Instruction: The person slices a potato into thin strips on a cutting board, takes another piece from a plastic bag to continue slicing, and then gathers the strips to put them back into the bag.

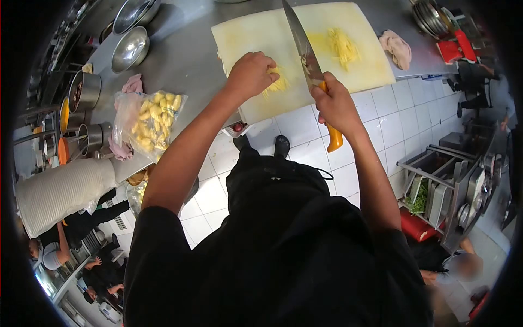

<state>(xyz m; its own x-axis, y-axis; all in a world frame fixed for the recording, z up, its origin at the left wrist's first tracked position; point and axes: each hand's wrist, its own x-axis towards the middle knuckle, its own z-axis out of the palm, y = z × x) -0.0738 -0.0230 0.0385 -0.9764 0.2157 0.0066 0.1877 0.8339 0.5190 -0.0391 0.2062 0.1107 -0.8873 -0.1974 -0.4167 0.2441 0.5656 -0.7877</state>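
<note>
My right hand is wrapped around the yellow handle of a large kitchen knife. Its broad blade points away from me over the white cutting board, and pale bits cling to the metal. On the board's left part, my left hand is curled, its fingertips at a small heap of thin yellow strips. The fingers partly hide that heap. Right of the blade lies a larger pile of cut yellow strips.
A clear plastic bag of peeled yellow pieces sits on the steel counter at left, near metal bowls and pots. A pink cloth lies right of the board. Racks stand at right; other people are around.
</note>
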